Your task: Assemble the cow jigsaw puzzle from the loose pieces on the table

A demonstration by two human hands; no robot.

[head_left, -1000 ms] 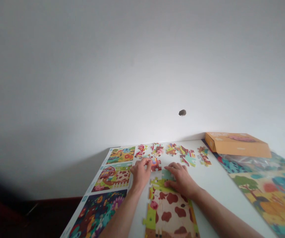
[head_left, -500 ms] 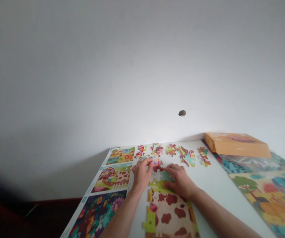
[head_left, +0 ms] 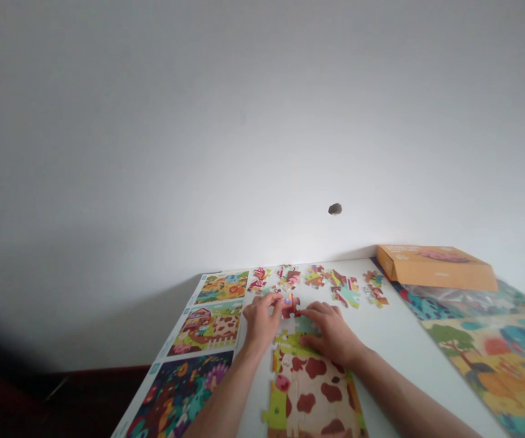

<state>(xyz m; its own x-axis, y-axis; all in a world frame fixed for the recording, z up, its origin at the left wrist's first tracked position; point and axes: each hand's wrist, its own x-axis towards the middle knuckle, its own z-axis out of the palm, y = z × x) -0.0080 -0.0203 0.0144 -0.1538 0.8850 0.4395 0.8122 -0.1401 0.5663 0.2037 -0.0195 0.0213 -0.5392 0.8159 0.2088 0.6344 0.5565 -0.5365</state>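
Observation:
My left hand [head_left: 261, 320] is pinched at its fingertips on a red jigsaw piece [head_left: 291, 306], which lies just above the top edge of a partly assembled cow-patterned jigsaw puzzle [head_left: 312, 395]. My right hand [head_left: 330, 333] rests flat on the puzzle's green and teal upper pieces, its fingertips close to the red piece. Loose, multicoloured jigsaw pieces [head_left: 317, 277] lie in small groups farther along the white table [head_left: 403, 328].
Several illustrated puzzle cards [head_left: 212, 328] line the table's left side, beyond which the floor drops away dark. An orange box [head_left: 435, 267] and a large colourful illustrated sheet [head_left: 485, 359] sit to the right. A white wall stands behind the table.
The red piece has shifted slightly right and down toward the assembled puzzle, with my left hand following it. My right fingertips have moved closer to that piece.

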